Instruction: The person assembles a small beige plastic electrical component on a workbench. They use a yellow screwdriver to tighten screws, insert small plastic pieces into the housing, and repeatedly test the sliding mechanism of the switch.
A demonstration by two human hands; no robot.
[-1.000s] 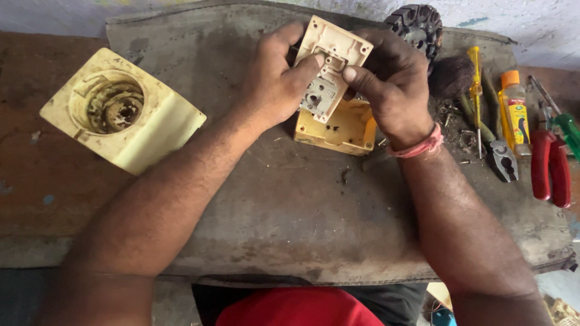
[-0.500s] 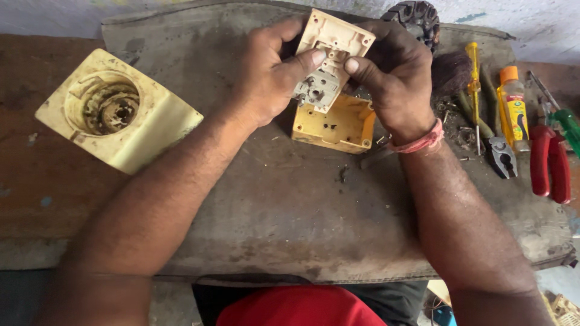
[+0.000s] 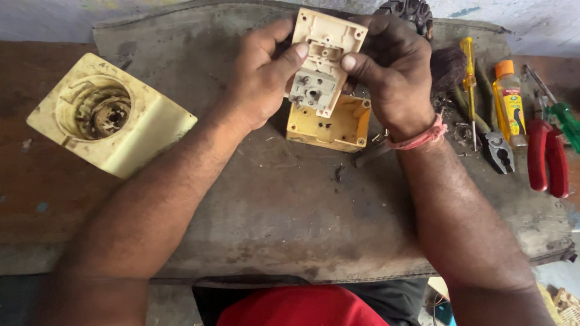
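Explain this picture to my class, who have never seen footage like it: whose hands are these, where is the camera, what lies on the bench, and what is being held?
The camera is worn on a person's head and looks down at their own bare hands. The left hand and right hand together hold a cream plastic plate with a small grey part fixed to it; both thumbs press on it. Below it, an open yellow box sits on a worn grey mat. To the left lies a pale yellow housing with a round hollow. To the right lie a yellow screwdriver, a small bottle and red-handled pliers.
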